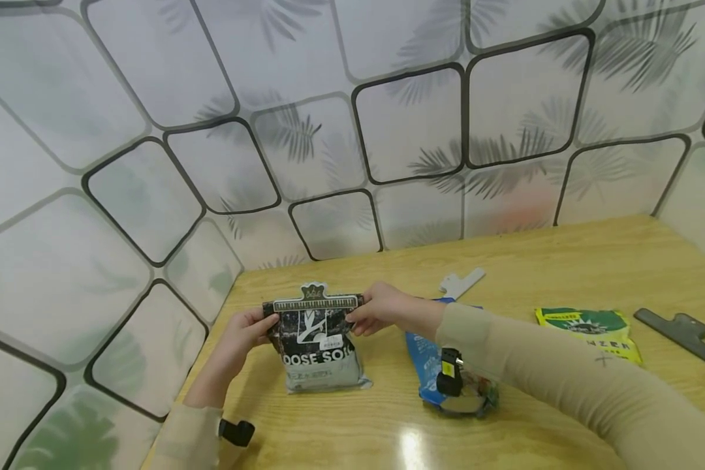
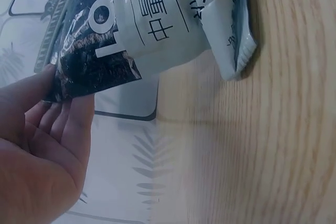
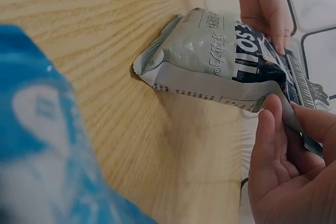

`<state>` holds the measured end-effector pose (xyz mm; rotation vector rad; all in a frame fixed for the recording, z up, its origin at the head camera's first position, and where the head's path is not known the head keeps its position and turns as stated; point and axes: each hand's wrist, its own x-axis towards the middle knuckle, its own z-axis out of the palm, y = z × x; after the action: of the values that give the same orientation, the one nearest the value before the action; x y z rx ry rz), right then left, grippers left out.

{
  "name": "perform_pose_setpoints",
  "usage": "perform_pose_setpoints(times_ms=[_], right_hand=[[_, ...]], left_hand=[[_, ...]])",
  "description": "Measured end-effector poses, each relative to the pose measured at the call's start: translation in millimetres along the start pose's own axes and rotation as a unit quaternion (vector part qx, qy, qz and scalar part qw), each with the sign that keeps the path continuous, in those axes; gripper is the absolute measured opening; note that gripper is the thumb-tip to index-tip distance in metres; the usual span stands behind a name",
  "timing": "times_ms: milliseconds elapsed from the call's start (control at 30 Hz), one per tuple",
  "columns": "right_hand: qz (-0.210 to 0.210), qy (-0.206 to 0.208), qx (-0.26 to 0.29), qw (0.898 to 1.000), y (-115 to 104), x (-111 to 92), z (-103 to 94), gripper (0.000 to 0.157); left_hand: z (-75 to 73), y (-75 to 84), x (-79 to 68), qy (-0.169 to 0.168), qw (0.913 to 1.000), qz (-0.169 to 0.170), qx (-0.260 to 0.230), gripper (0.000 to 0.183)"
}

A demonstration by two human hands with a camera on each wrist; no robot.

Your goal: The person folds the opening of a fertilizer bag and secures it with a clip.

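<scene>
A black and grey bag of loose soil (image 1: 319,376) stands upright on the wooden table, its bottom on the surface. Across its top edge sits a wide dark clip (image 1: 315,302) with a decorated crest. My left hand (image 1: 243,337) pinches the bag's upper left corner between thumb and fingers, as the left wrist view also shows on the soil bag (image 2: 163,30). At the opposite upper corner, my right hand (image 1: 383,309) pinches the bag; in the right wrist view the thumb of the right hand (image 3: 294,171) lies near the clip's end.
Right of the soil bag lies a blue bag (image 1: 422,365), partly hidden behind the right forearm. A white clip (image 1: 464,283) rests behind it. Farther right are a green and yellow packet (image 1: 590,329) and a dark grey clip (image 1: 684,336). A patterned wall (image 1: 411,124) borders the table.
</scene>
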<state>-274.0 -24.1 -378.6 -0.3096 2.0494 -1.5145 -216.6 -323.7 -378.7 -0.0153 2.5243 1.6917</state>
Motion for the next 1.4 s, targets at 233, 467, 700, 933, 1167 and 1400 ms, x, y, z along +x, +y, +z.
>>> perform_pose_setpoints(times_ms=[233, 467, 700, 933, 1167, 1400], right_hand=[[0.034, -0.004, 0.044, 0.998, 2.4, 3.2, 2.8, 0.044], [0.053, 0.024, 0.076, 0.995, 4.8, 9.9, 7.1, 0.013], [0.069, 0.054, 0.105, 0.991, 6.2, 13.0, 9.7, 0.010], [0.076, 0.078, 0.135, 0.985, 10.4, 18.1, 12.2, 0.017], [0.076, 0.091, 0.159, 0.980, 15.5, 21.4, 14.3, 0.012], [0.091, 0.092, 0.169, 0.977, 16.7, 22.4, 13.7, 0.011]], left_hand=[[2.4, -6.0, 6.8, 0.003, 0.9998, -0.020, -0.004, 0.026], [6.2, -7.4, 13.0, 0.022, 0.9990, -0.038, 0.005, 0.034], [8.4, -8.6, 19.0, 0.031, 0.9982, -0.048, 0.016, 0.036], [11.1, -7.7, 25.7, 0.051, 0.9955, -0.069, 0.040, 0.037], [15.2, -9.4, 30.7, 0.068, 0.9922, -0.094, 0.047, 0.038], [18.4, -13.1, 35.5, 0.081, 0.9916, -0.092, 0.042, 0.027]])
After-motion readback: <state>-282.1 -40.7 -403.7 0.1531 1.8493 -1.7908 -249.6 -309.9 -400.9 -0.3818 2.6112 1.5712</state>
